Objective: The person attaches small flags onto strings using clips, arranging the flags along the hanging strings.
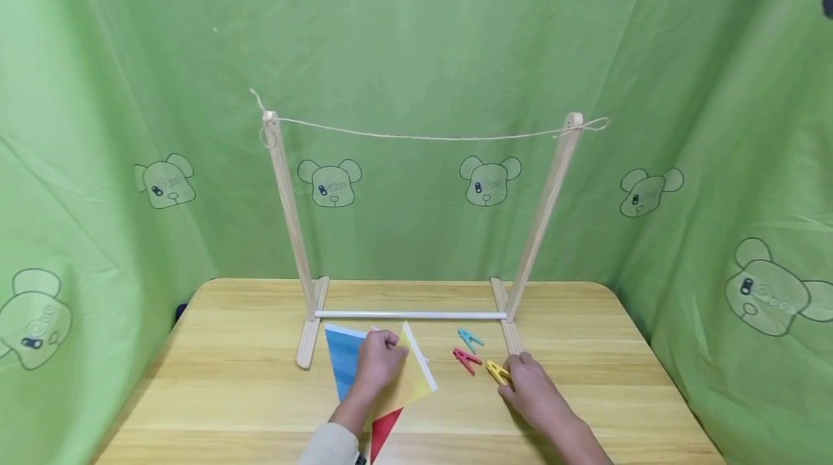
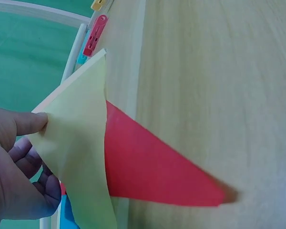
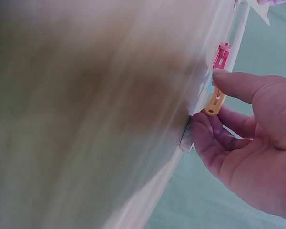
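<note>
My left hand [image 1: 379, 358] pinches a yellow pennant [image 2: 81, 138] near its white top strip, thumb in front. That pennant is held over a red pennant [image 2: 152, 164], which lies on the table with its tip sticking out. A blue pennant [image 1: 343, 356] lies to the left, partly under the hand. At the right, my right hand [image 1: 535, 391] grips a yellow clothespin [image 3: 214, 101] on the table between thumb and curled fingers. Just left of it lie a red clothespin [image 1: 466, 359] and a blue clothespin [image 1: 470, 338].
Behind the pennants stands a wooden frame with a left post [image 1: 291, 212] and a right post [image 1: 545, 212]. Slack twine [image 1: 416, 137] is tied between the post tops, and a white bar [image 1: 410, 315] joins the feet. Green curtain [image 1: 416, 233] surrounds the wooden table [image 1: 215, 378].
</note>
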`<state>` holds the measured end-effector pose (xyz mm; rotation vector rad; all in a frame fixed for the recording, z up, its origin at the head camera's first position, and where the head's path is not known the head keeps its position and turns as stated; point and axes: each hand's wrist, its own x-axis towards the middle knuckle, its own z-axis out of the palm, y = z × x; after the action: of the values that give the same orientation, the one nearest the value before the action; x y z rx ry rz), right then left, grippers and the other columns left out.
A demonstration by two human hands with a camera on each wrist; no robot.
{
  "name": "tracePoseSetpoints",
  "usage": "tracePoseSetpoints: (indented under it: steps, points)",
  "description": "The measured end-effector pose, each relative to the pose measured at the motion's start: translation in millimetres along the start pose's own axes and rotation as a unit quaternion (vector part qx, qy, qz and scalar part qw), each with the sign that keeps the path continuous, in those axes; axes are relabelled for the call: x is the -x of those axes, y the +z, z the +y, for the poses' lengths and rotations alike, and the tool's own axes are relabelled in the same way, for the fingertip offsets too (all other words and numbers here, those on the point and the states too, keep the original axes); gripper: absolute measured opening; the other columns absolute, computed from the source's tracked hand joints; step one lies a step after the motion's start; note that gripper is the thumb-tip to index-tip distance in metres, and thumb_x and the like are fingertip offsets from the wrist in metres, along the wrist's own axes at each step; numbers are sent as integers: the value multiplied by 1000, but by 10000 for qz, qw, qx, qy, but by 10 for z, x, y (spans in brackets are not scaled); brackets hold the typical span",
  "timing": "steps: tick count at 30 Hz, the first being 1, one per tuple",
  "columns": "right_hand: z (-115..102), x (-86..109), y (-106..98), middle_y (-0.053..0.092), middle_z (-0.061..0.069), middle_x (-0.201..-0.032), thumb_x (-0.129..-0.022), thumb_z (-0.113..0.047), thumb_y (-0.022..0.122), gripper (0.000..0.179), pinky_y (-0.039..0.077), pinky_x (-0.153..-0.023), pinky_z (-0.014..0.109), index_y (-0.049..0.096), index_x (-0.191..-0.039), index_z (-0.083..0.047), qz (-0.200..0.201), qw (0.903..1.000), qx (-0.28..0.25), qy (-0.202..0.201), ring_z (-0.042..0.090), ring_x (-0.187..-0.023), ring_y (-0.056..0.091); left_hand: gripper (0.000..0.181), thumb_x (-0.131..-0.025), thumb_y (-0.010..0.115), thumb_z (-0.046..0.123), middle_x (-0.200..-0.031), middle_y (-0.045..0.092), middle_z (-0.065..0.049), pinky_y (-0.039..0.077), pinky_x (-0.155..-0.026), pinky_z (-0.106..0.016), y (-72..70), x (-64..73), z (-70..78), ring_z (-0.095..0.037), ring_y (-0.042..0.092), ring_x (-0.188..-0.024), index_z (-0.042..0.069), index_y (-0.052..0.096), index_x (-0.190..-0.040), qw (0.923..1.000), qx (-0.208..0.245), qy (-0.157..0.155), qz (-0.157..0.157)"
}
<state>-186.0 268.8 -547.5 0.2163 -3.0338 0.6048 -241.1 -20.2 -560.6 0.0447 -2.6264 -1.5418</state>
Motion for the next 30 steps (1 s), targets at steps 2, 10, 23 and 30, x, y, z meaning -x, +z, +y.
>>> tracePoseSetpoints:
  steps: [2, 10, 23, 30]
  points:
    - [-6, 4, -9, 51, 2, -87, -83, -7, 83, 23, 49, -63, 28, 63, -95, -4, 31, 10000, -32, -22, 13, -76, 48, 9, -80, 81, 4, -76, 64, -3, 51, -64, -28, -8, -5, 16, -14, 56, -72, 1, 74, -84, 10000, 23, 25, -2]
    - [-3, -8, -20, 54, 2, -90, -84, -6, 82, 25, 52, -68, 31, 63, -100, -5, 87, 9999, -120, 23, 12, -79, 50, 8, -82, 80, 5, -79, 65, -5, 52, -64, -27, -53, -8, 79, -15, 58, -74, 2, 74, -85, 9997, 208, -99, -105]
    - [-34, -51, -119, 56, 3, -95, -85, -3, 79, 24, 53, -69, 27, 65, -105, -5, 308, 9986, -419, 26, 12, -81, 51, 9, -84, 80, 4, -79, 63, -3, 48, -64, -25, -110, 6, 96, -14, 55, -76, 3, 72, -89, 9989, 460, 26, -95]
    - [-36, -62, -141, 55, 1, -94, -85, -3, 76, 24, 49, -67, 23, 66, -106, -5, 695, 9950, -700, -146, 11, -80, 49, 10, -86, 80, 3, -83, 63, -5, 49, -67, -25, -146, 27, 142, -16, 55, -80, 0, 74, -93, 9967, 785, -120, -176]
